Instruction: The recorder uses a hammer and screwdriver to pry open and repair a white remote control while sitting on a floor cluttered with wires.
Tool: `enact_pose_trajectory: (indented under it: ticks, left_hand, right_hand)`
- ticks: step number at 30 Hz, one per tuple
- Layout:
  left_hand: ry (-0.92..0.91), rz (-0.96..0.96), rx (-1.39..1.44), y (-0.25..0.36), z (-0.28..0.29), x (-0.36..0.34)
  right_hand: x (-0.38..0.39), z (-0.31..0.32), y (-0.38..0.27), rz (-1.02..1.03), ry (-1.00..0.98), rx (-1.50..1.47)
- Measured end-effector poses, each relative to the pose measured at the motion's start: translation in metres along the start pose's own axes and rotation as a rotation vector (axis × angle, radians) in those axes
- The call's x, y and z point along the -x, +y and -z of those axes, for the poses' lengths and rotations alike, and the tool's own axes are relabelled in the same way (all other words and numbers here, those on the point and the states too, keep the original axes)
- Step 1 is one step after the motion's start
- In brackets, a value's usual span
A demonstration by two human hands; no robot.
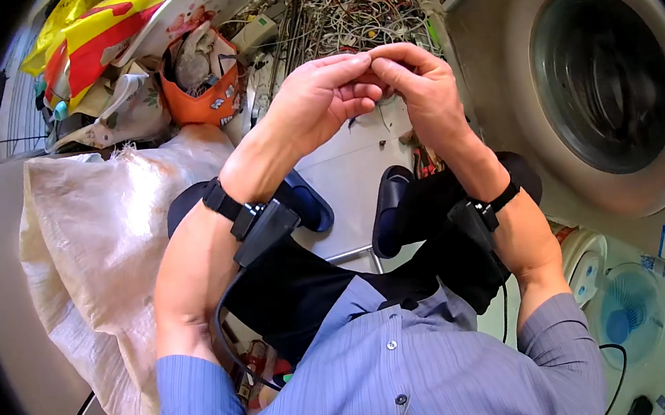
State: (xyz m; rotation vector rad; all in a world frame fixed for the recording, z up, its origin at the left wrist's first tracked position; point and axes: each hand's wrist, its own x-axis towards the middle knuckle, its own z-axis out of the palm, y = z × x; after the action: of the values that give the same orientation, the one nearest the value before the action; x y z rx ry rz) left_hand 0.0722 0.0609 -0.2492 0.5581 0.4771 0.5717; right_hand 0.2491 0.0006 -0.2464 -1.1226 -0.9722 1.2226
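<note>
On the left, a pale woven sack (pixel 102 256) is lying slumped, and beyond it an orange bag (pixel 188 105) is standing open with odds and ends showing in its mouth. To the right of the bag, the left hand (pixel 321 95) is reaching far and inward, its thumb and forefinger pinching at the tip and its other fingers curling beneath.

Past the hands, at the far side, a tangled heap of wires (pixel 353 15) is spreading toward the washing machine (pixel 606 77). The wires are probably light and flexible, springy rather than soft, with thin coatings likely sliding under the fingers; a loose end at the near edge is seemingly offering the surest hold, since mid-strand grips would be dragging neighbours along. The heap is showing no single long axis: its strands are looping every way, while some straighter strands (pixel 296 29) on its left are running near to far.

The right hand (pixel 425 88) is coming in from the right, its thumb and forefinger closing against the left hand's fingertips, so the hands are meeting. Whether they are gripping something is impossible to tell; anything there would be tiny and light, needing a fingertip pinch, and its direction is not showing.
</note>
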Motion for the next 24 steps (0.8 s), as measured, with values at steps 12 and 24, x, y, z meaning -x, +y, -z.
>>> enact_pose_trajectory:
  ticks: [12,24]
  left_hand:
    - [0.005,-0.079,-0.177,0.016,0.008,-0.004]
    - [0.510,0.118,-0.520,-0.046,0.118,-0.073]
  right_hand:
    - [-0.008,0.079,-0.122,0.015,-0.330,0.684]
    - [0.124,0.280,0.234,-0.510,-0.048,1.368]
